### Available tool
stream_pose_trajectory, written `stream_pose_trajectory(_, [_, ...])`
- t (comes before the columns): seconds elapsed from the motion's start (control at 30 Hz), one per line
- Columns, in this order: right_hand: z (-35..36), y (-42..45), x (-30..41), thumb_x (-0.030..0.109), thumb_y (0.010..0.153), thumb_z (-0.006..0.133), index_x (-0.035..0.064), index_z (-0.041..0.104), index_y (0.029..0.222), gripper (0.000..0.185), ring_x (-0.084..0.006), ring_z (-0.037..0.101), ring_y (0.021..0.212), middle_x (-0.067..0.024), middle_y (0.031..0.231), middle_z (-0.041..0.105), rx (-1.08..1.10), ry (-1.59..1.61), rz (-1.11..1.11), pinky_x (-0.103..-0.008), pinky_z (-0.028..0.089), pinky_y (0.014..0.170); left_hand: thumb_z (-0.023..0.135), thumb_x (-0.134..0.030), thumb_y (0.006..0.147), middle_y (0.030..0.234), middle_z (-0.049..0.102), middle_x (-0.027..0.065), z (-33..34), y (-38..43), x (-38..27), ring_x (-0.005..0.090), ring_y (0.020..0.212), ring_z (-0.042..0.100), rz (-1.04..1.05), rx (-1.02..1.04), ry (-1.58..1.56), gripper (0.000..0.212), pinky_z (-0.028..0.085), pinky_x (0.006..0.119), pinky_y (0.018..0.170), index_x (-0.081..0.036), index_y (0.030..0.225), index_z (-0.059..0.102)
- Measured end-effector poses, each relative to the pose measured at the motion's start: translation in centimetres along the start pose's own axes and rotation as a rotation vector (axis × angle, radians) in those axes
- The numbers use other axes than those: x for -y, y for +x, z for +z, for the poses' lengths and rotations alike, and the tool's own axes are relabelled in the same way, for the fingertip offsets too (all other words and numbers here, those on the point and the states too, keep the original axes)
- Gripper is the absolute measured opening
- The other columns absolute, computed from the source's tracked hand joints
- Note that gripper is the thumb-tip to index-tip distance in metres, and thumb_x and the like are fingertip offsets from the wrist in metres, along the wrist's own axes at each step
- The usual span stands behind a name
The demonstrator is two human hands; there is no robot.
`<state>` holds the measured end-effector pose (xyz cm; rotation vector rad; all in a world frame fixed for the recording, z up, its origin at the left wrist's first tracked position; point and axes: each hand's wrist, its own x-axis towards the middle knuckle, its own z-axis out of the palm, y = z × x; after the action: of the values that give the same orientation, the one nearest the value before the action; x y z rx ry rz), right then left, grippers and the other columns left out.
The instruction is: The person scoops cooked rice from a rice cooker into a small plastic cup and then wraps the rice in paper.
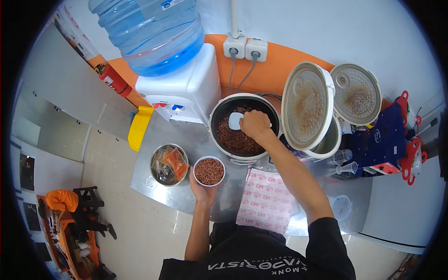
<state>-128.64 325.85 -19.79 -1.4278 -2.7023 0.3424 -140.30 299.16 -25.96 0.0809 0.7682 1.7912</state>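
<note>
My left hand (pixel 203 191) holds a small white bowl (pixel 209 170) filled level with cooked reddish-brown rice. Inside the open rice cooker (pixel 213 140), my right hand (pixel 256 123) grips a white rice paddle (pixel 236 121), its blade over the brown rice (pixel 235 140) in the dark inner pot. Part of the paddle is hidden by my fingers. Left of the bowl stands a round metal bowl (pixel 152 174) with clear and orange-filled plastic sachets (pixel 174 161). A stack of printed wrapping paper (pixel 266 199) lies on the steel table under my right forearm.
Behind are a water dispenser (pixel 182 87) and two plugged sockets (pixel 245 48). At right, a second rice cooker (pixel 334 138) has its lid (pixel 304 105) raised, near plastic cups (pixel 344 168) and a dark blue box (pixel 376 145). A person in orange (pixel 63 201) bends at far left.
</note>
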Motion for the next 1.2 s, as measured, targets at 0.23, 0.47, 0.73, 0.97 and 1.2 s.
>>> stream_pose_trajectory(0.23, [0.2,0.2,1.3,0.039,0.09,0.062,0.0002,0.077,0.101,0.043,-0.0424,0.07,0.103,-0.026,0.109,0.072,0.205,0.078,-0.043,-0.0505,0.055,0.091,0.037,-0.057,0.104,0.121,0.067,0.0145,-2.1,-1.2,0.0,0.0387,0.108,0.068,0.066,-0.219,-0.023,0.059,0.058,0.047,0.075,-0.009,0.13,0.058])
stream_pose_trajectory(0.47, [-1.7,-2.0,-0.2,0.047,0.086,0.065,0.0041,0.079,0.098,0.047,-0.0427,0.07,0.1,-0.0258,0.104,0.073,0.339,0.14,-0.14,-0.0503,0.055,0.092,0.036,-0.051,0.107,0.132,0.063,0.0139,-0.9,-0.3,-0.5,0.0312,0.12,0.062,0.038,-0.087,-0.04,0.057,0.052,0.05,0.099,-0.006,0.135,0.056])
stream_pose_trajectory(0.73, [-5.2,-5.5,-0.9,0.048,0.087,0.066,0.0004,0.077,0.088,0.049,-0.0472,0.068,0.087,-0.0298,0.087,0.07,0.139,0.395,-0.004,-0.0513,0.054,0.084,0.035,-0.048,0.108,0.13,0.063,0.0137,3.0,2.6,-1.6,0.0296,0.116,0.063,0.14,0.034,-0.011,0.053,0.055,0.048,0.09,-0.006,0.135,0.054])
stream_pose_trajectory(0.97, [-8.9,-10.6,0.8,0.033,0.089,0.068,0.0,0.071,0.077,0.035,-0.0419,0.068,0.077,-0.021,0.079,0.07,-0.164,0.35,-0.088,-0.05,0.054,0.071,0.03,-0.044,0.11,0.133,0.062,0.0125,7.8,3.8,-1.9,0.0267,0.12,0.062,0.134,0.088,0.086,0.052,0.053,0.045,0.095,-0.006,0.136,0.052])
stream_pose_trajectory(1.2, [-5.3,-15.2,2.0,0.009,0.078,0.072,0.0034,0.07,0.108,0.03,-0.0237,0.06,0.078,-0.0062,0.09,0.057,-0.515,-0.027,-0.39,-0.0382,0.054,0.065,0.031,-0.042,0.109,0.141,0.056,0.0143,11.8,5.4,0.7,0.0306,0.131,0.054,0.177,0.152,-0.056,0.053,0.041,0.053,0.111,-0.006,0.143,0.049])
